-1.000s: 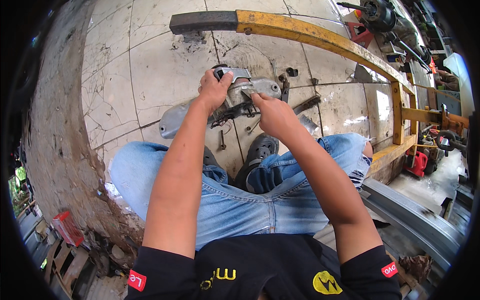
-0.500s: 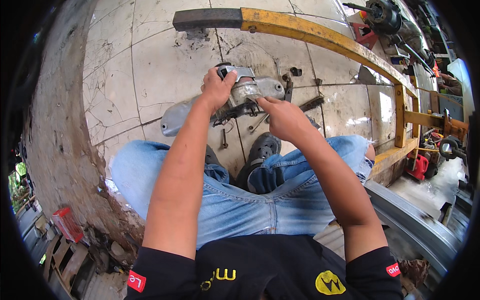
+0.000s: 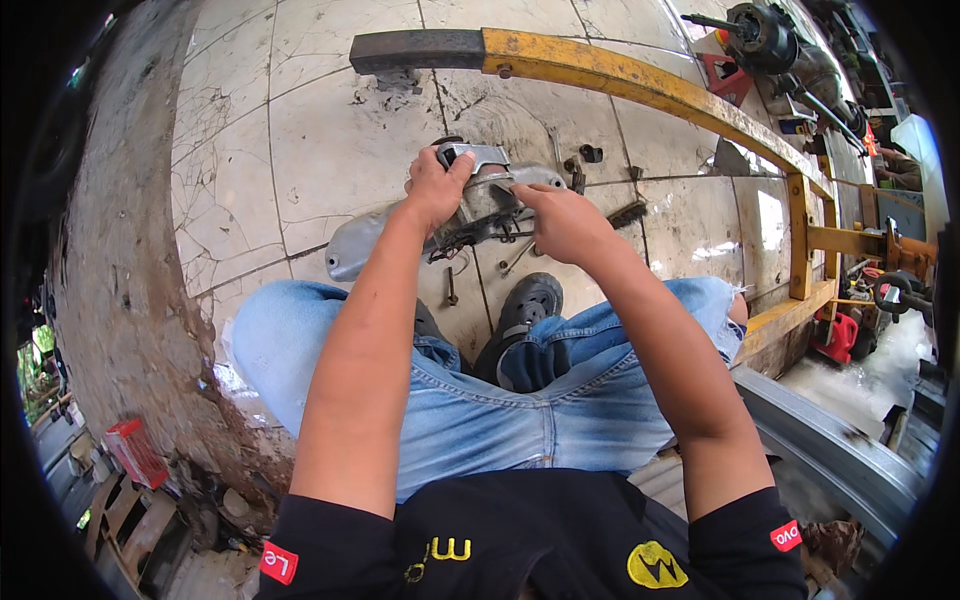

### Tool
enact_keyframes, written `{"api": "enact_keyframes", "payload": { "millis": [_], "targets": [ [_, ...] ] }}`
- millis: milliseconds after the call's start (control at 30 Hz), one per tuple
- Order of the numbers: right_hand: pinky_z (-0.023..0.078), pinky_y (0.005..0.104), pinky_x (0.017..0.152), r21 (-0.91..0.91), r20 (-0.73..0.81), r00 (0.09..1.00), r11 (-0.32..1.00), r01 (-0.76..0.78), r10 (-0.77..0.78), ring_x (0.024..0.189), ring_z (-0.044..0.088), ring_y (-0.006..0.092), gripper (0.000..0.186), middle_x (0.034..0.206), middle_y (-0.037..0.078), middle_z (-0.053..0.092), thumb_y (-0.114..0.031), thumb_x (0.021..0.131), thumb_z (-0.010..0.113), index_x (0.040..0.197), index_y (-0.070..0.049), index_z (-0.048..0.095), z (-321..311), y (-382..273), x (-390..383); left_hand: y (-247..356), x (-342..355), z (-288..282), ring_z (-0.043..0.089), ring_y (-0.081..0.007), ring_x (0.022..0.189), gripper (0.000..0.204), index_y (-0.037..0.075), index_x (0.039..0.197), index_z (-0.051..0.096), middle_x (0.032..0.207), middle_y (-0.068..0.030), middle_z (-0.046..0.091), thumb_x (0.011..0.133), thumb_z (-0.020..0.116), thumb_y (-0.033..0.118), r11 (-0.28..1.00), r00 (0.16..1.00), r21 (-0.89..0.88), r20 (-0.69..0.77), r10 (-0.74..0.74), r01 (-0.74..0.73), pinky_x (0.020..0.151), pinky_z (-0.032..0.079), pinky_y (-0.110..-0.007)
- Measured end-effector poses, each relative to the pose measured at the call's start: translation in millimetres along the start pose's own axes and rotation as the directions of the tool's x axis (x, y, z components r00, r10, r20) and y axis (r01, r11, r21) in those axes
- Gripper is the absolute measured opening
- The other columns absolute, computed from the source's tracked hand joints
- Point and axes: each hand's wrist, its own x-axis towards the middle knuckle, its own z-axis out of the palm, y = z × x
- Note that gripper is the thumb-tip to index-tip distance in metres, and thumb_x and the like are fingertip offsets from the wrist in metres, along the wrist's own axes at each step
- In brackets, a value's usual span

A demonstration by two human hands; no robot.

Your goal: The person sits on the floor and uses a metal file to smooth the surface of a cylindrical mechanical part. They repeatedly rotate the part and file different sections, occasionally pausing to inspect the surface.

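Between my feet and the yellow frame lies a long silver metal casting (image 3: 355, 243) with rounded ends, on the floor. A blocky silver metal housing (image 3: 487, 156) stands up from its middle. My left hand (image 3: 437, 188) is closed around the left side of that housing, thumb on top. My right hand (image 3: 568, 222) reaches the housing's right side, index finger extended against it and the other fingers curled. A thin flat piece seems to sit under its fingertips, too small to name. Dark linkage parts (image 3: 460, 238) show on the casting's near side.
A yellow steel frame (image 3: 600, 70) with a dark end arches over the far floor. Near the casting lie a bolt (image 3: 452, 287), a brush (image 3: 628, 214) and several small dark parts. A red jack stand (image 3: 727, 78) and a black motor-like assembly (image 3: 762, 35) are at far right.
My right hand has shifted slightly up and left along the housing, its index finger now straighter. My left hand keeps its hold, and the housing has tilted a little.
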Motion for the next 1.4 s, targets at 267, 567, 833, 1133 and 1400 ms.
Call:
{"api": "enact_keyframes", "payload": {
  "millis": [267,567,833,1133,1400],
  "targets": [
    [0.053,0.0373,0.059,0.642,0.105,0.864,0.630,-0.437,0.492,0.064,0.066,0.0243,0.061,0.087,0.019,0.066,-0.011,0.088,0.058,0.146,-0.006,0.039,1,0,-23,3,-2,1,0.032,-0.0436,0.137,0.080,0.011,0.149,0.032,0.154,-0.0215,0.029,0.091,0.056,0.061,1.000,1.000,0.001,-0.015,-0.008,0.008,0.115,0.030,-0.049],
    [0.051,0.0316,0.050,0.512,0.299,0.867,0.699,-0.499,0.400,0.062,0.059,0.0148,0.057,0.081,0.009,0.063,-0.027,0.093,0.067,0.145,-0.011,0.049,-11,-14,-18,6,-4,0,0.030,-0.0426,0.139,0.081,0.011,0.149,0.031,0.154,-0.0213,0.029,0.091,0.057,0.061,1.000,1.000,0.006,-0.017,-0.017,0.018,0.115,0.028,-0.049],
    [0.048,0.0473,0.098,0.167,0.034,0.993,0.979,-0.117,0.113,0.110,0.061,0.0458,0.043,0.118,0.029,0.064,-0.023,0.093,0.062,0.132,-0.006,0.060,2,7,-16,9,-9,1,0.030,-0.0413,0.137,0.080,0.011,0.149,0.032,0.154,-0.0210,0.029,0.091,0.057,0.061,1.000,1.000,0.010,-0.014,-0.026,0.026,0.115,0.029,-0.049],
    [0.050,0.0417,0.097,0.217,-0.012,0.999,0.976,0.032,-0.030,0.116,0.061,0.0403,0.038,0.138,0.021,0.056,-0.018,0.096,0.060,0.132,-0.005,0.060,12,7,-17,9,-10,1,0.032,-0.0417,0.136,0.080,0.009,0.147,0.034,0.153,-0.0216,0.030,0.091,0.057,0.061,1.000,1.000,-0.007,-0.017,-0.014,0.014,0.114,0.031,-0.048],
    [0.052,0.0439,0.084,0.303,0.051,0.999,0.953,-0.021,0.005,0.097,0.066,0.0415,0.033,0.107,0.023,0.069,-0.017,0.095,0.058,0.124,-0.003,0.065,-1,7,2,0,-3,4,0.034,-0.0423,0.136,0.079,0.008,0.146,0.035,0.151,-0.0223,0.033,0.092,0.058,0.060,1.000,0.999,-0.006,-0.023,0.023,-0.023,0.114,0.032,-0.048]
  ]
}}
